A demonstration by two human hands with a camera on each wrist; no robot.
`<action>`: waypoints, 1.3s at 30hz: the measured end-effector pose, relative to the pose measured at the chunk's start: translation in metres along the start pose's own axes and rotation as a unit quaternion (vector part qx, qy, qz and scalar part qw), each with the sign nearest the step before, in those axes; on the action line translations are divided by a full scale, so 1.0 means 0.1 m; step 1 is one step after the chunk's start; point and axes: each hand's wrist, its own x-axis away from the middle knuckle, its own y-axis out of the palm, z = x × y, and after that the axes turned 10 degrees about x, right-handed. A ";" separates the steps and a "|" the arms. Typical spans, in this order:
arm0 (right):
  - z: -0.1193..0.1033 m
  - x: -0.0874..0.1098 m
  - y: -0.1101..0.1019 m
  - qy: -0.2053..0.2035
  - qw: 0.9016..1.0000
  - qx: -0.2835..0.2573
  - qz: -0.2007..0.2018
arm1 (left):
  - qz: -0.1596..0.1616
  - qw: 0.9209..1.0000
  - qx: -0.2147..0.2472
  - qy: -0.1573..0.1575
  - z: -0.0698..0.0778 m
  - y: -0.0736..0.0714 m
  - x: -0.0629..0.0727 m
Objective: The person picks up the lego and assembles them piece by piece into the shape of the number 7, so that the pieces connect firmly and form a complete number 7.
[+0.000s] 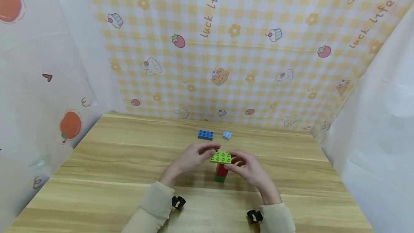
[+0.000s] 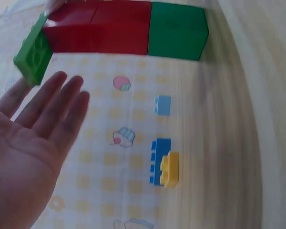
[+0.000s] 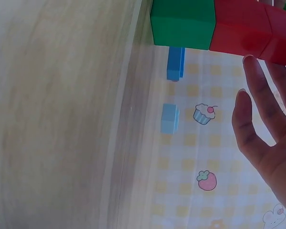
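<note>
Because the lime brick [image 1: 221, 158] overhangs the tower [image 1: 221, 171] at lower centre, its right end is seemingly pinched by the right hand [image 1: 251, 170] for steadiness — while its left end is flanked by the loosely extended, unclenched left hand [image 1: 191, 156].

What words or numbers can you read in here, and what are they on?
"luck life": on the yellow-checked backdrop, near its middle.
"luck life": same backdrop, farther right.
Little marks at the backdrop's bottom edge: too small to read.
Brick tower, blue brick, light blue brick and yellow brick: no writing I can read.
I can't make out any numbers.
</note>
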 end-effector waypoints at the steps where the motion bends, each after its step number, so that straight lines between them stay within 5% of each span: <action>1: 0.01 0.00 0.00 0.000 1.000 0.000 0.000 | 0.006 1.000 0.001 0.003 0.00 -0.03 0.01; 8: 0.01 -0.01 0.01 0.015 1.000 0.008 0.005 | 0.057 0.998 -0.015 0.012 -0.07 -0.26 0.01; 19: 0.05 -0.04 0.04 0.028 1.000 -0.001 0.005 | 0.101 0.989 -0.078 -0.077 -0.40 -0.53 -0.08; 25: 0.05 -0.04 0.04 0.025 1.000 0.001 0.007 | 0.078 0.978 -0.142 -0.128 -0.54 -0.59 -0.18; 29: 0.06 -0.03 0.04 0.026 1.000 0.002 0.006 | 0.063 0.974 -0.146 -0.160 -0.60 -0.61 -0.24; 39: 0.05 0.00 0.02 0.028 1.000 -0.004 0.001 | 0.006 0.975 -0.156 -0.157 -0.68 -0.67 -0.32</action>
